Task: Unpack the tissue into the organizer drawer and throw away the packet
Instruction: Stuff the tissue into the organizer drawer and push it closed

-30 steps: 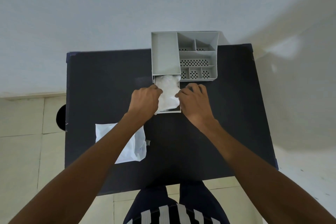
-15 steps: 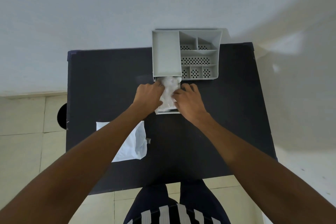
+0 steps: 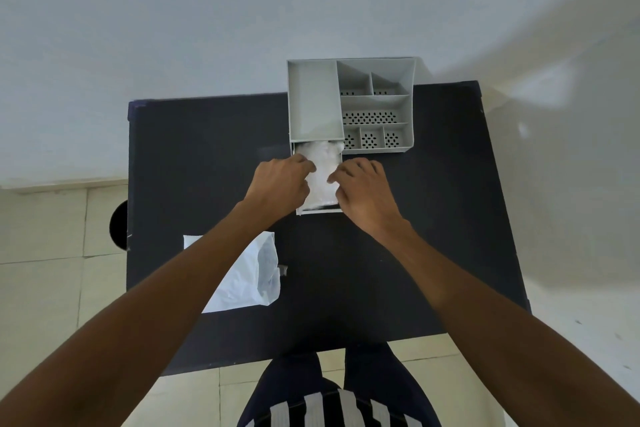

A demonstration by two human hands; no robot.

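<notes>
A grey organizer (image 3: 313, 97) with several compartments stands at the far edge of the black table (image 3: 194, 163). Its drawer (image 3: 320, 211) is pulled out toward me and holds white tissue (image 3: 323, 166). My left hand (image 3: 278, 184) presses on the tissue's left side and my right hand (image 3: 363, 189) on its right side, fingers curled onto it. The empty white plastic packet (image 3: 258, 274) lies flat on the table near left, partly under my left forearm.
A dark round object (image 3: 118, 225) sits on the tiled floor beside the table's left edge. A pale wall rises behind the organizer. My legs stand at the table's near edge.
Both hands have drawn closer together over the tissue, pressing it deeper into the drawer. The tissue now looks narrower and more tucked in. The packet stays put.
</notes>
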